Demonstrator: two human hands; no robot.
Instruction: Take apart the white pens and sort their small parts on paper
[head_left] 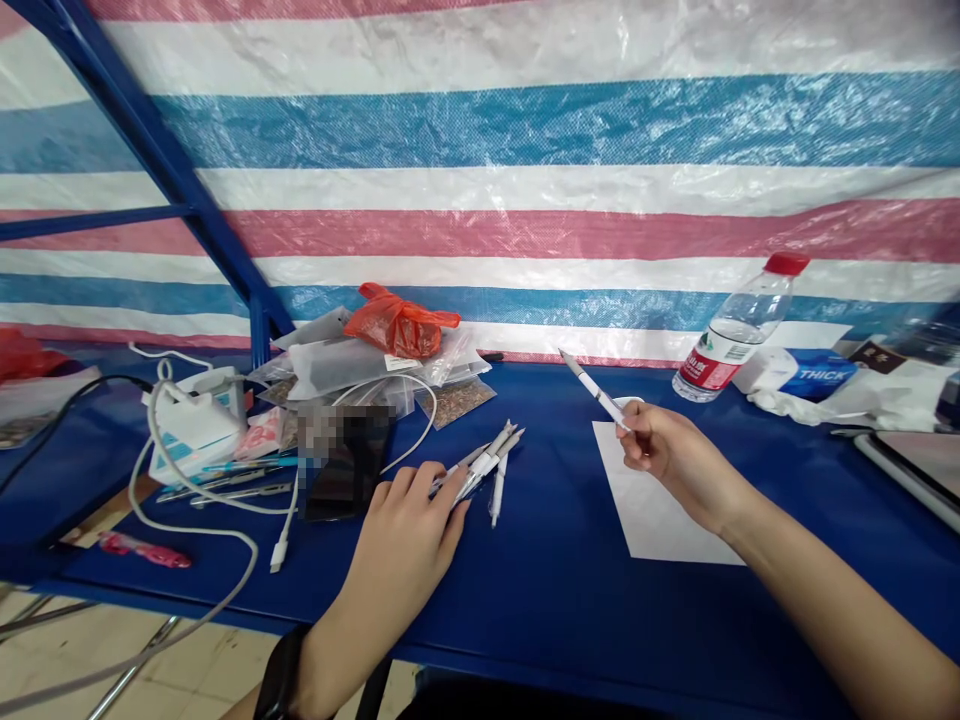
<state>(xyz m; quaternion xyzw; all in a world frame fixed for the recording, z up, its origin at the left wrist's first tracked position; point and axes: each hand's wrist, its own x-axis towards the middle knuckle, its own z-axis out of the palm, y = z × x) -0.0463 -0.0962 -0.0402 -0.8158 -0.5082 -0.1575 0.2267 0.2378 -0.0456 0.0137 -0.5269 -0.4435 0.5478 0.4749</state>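
Right hand (686, 465) pinches a white pen (596, 392) between its fingers above a paper sheet (645, 500). Left hand (401, 545) lies unclenched, touching a bundle of white pens (484, 465) on the blue tabletop (570, 610).

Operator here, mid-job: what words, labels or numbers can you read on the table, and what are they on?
"THICK": white letters on the blue packet.
Red label on the water bottle: too small to read.
Dark label at far right: characters too blurred to read.
White pen in the right hand: no readable text.
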